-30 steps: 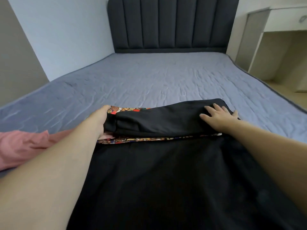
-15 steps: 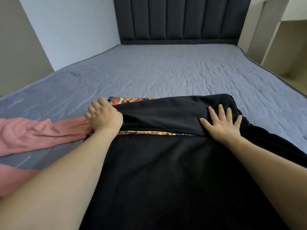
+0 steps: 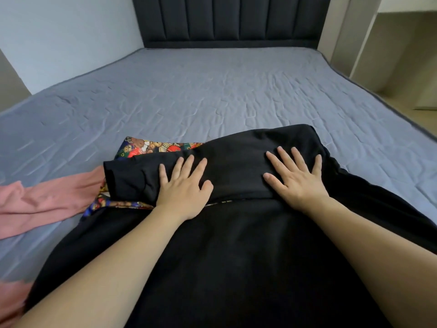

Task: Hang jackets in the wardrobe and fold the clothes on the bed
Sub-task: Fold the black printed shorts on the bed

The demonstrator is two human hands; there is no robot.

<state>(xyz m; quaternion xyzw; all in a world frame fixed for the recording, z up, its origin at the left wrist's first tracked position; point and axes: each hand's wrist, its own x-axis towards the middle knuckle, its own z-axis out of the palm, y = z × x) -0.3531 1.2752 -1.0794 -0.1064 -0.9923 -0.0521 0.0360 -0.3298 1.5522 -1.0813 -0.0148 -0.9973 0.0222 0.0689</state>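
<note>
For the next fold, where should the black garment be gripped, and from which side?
Probably at the two ends of the folded-over band on the black garment, coming in from the left and right sides. The left hand and right hand lie flat on that band; its left end sticks out free above the patterned cloth, so fingers could slide under there.

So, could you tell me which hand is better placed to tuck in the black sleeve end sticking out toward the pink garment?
Probably the left hand. It rests flat on the black garment right beside that sleeve end, while the right hand lies flat farther away across the fold.
</note>
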